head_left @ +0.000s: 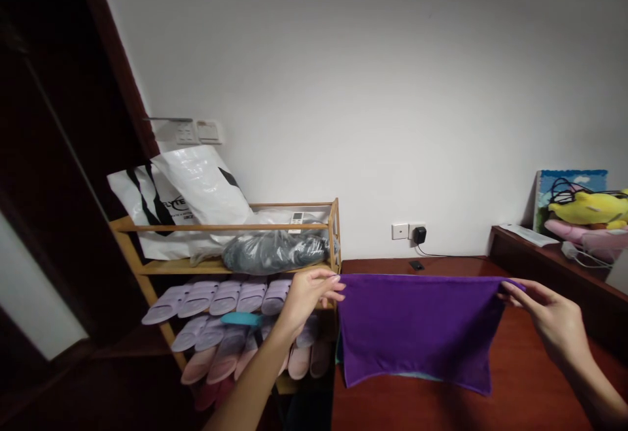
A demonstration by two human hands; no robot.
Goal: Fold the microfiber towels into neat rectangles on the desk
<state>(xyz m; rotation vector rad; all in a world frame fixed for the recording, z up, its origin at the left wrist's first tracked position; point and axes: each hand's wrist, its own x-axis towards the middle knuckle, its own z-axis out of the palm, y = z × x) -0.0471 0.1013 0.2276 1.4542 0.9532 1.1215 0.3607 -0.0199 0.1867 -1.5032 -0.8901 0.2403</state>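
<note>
A purple cloth (419,329) hangs stretched between my two hands, its top edge nearly level. My left hand (314,293) pinches its upper left corner between thumb and finger. The upper right corner is pinched in my right hand (547,313). Below the cloth lies the reddish-brown desk top (524,365). A strip of light blue-green shows under the cloth's lower edge; I cannot tell what it belongs to.
On the left, a wooden shoe rack (142,287) holds several slippers (226,297), a white bag (196,189) and a plastic-wrapped bundle (279,251). A black plug (419,235) sits in the wall socket. A yellow plush toy (591,208) rests on the raised ledge at right.
</note>
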